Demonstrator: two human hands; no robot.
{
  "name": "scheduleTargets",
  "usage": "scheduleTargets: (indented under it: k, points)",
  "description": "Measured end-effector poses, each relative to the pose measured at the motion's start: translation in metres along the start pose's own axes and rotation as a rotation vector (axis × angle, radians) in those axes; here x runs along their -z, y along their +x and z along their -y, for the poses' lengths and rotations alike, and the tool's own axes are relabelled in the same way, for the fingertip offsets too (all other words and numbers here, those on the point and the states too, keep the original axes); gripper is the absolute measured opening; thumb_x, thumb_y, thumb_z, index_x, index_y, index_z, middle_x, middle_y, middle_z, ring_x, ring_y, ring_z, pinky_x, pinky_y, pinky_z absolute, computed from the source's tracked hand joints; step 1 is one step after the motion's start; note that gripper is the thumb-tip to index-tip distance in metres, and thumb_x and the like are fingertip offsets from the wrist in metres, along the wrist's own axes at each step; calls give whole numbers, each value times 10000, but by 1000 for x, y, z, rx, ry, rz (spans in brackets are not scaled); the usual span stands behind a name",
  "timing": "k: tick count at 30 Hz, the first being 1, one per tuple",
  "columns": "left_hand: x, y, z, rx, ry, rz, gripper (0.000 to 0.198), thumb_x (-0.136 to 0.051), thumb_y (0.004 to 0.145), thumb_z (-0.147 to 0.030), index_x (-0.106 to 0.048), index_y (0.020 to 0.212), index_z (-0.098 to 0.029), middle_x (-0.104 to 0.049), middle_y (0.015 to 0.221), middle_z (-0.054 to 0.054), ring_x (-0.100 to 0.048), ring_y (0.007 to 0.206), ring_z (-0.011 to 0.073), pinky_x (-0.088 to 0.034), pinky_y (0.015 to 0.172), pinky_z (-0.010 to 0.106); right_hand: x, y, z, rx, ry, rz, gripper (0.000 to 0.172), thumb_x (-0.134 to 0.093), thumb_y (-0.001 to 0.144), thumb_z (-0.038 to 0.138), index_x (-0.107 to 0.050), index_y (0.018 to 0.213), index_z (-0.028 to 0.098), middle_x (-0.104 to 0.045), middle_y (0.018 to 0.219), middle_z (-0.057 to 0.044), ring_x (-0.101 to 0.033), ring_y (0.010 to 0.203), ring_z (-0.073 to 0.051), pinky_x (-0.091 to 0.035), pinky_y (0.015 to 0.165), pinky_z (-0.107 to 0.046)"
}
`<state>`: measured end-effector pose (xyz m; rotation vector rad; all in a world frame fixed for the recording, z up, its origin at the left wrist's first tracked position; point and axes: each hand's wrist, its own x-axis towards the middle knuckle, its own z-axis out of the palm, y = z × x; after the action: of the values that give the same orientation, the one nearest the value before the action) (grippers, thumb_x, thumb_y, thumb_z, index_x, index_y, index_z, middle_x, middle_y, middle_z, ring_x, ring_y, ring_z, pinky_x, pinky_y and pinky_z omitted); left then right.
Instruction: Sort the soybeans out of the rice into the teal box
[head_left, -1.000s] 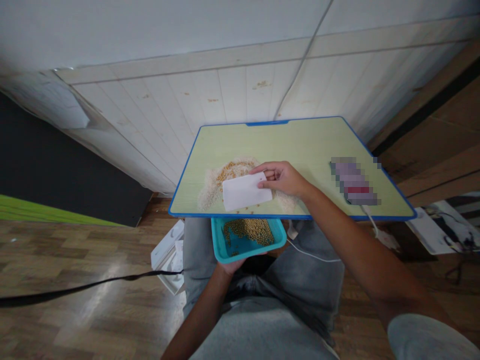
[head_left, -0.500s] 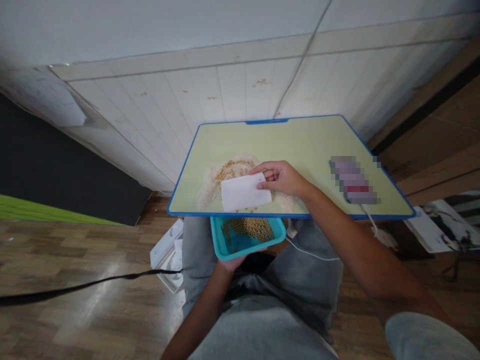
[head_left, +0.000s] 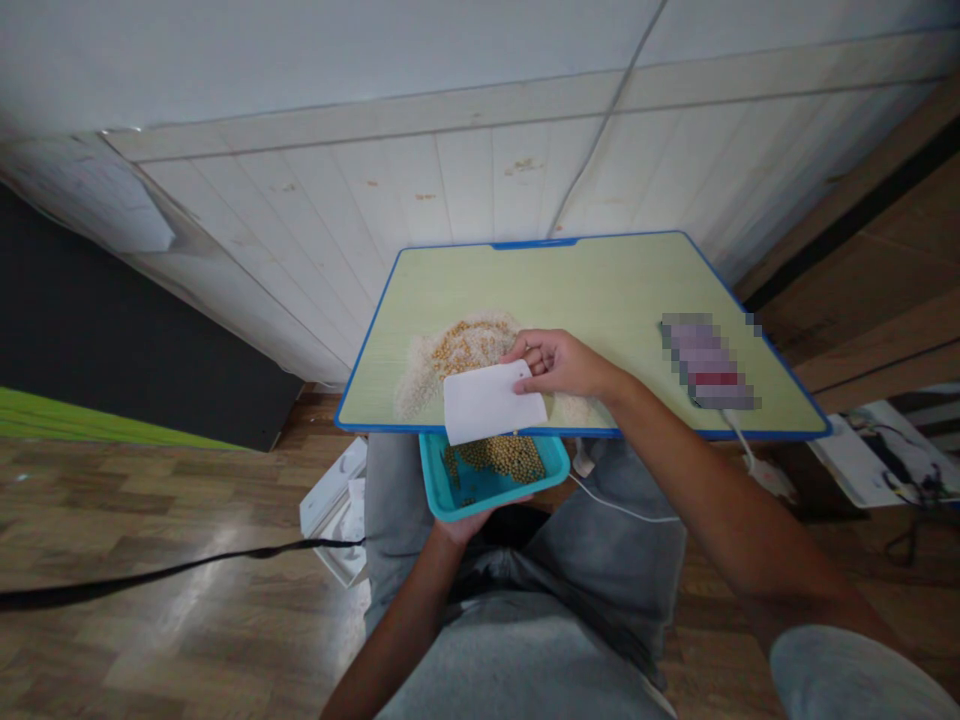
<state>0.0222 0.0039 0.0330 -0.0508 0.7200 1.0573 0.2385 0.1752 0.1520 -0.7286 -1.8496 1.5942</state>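
My right hand [head_left: 559, 363] is closed on one end of a white card [head_left: 491, 402], which slants over the table's front edge. Behind the card lies a heap of pale rice-like grains [head_left: 415, 385] mixed with yellowish beans [head_left: 454, 345]. Just below the edge, my left hand [head_left: 469, 525] supports a turquoise plastic tray [head_left: 499, 500] from underneath; most of its fingers are hidden. Round tan beans [head_left: 510, 458] lie in the tray, mostly toward its far and right side. The card's lower edge overlaps the tray's far rim from my viewpoint.
The light green folding table [head_left: 600, 280] has a blue rim. A blurred-out phone [head_left: 709, 360] lies on its right side with a white cable. An open white box [head_left: 337, 510] is on the floor at left, near a black strap [head_left: 225, 555]. A wall stands behind.
My right hand has drawn the card toward me, from the tabletop to past the front edge above the tray. The tray and my left hand have barely moved.
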Motion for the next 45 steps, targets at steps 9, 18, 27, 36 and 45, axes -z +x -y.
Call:
scheduleTargets:
  k: [9, 18, 27, 36, 45]
  points:
    - [-2, -3, 1, 4, 5, -80, 692, -452, 988, -776, -771, 1371, -296, -710, 1563, 103, -452, 1611, 463, -402, 1240, 813, 5, 1, 5, 104, 84, -258, 536, -987, 681, 404, -675, 1076, 219, -825, 954, -27, -792, 825, -180, -639, 724, -295]
    - [-6, -8, -1, 1, 73, -74, 622, -462, 991, -728, -863, 1195, -299, -773, 1477, 75, -493, 1559, 506, -400, 1247, 781, 10, 1, 5, 170, 7, -503, 515, -916, 722, 437, -657, 1121, 237, -796, 935, -23, -765, 802, -197, -624, 707, -328]
    - [-8, -10, -1, -6, 41, -65, 653, -375, 1035, -705, -861, 1133, -279, -761, 1492, 91, -547, 1517, 501, -368, 1235, 812, 16, -2, 5, 191, -130, -609, 330, -785, 739, 317, -719, 1047, 218, -743, 808, 2, -598, 616, -141, -440, 542, -258]
    - [-2, -3, -1, 44, -22, -108, 752, -295, 1003, -788, -801, 1286, -310, -729, 1545, 83, -450, 1609, 477, -289, 1283, 814, 14, 3, -3, 223, -132, -614, 310, -780, 739, 276, -706, 1035, 223, -704, 750, 28, -569, 577, -119, -420, 517, -233]
    - [4, 0, 0, 53, -90, -60, 819, -262, 1020, -797, -680, 1506, -288, -630, 1652, 110, -371, 1653, 472, -147, 1286, 862, 11, 4, -8, 176, -24, -362, 434, -882, 818, 343, -706, 1204, 247, -789, 994, -28, -763, 864, -193, -641, 704, -319]
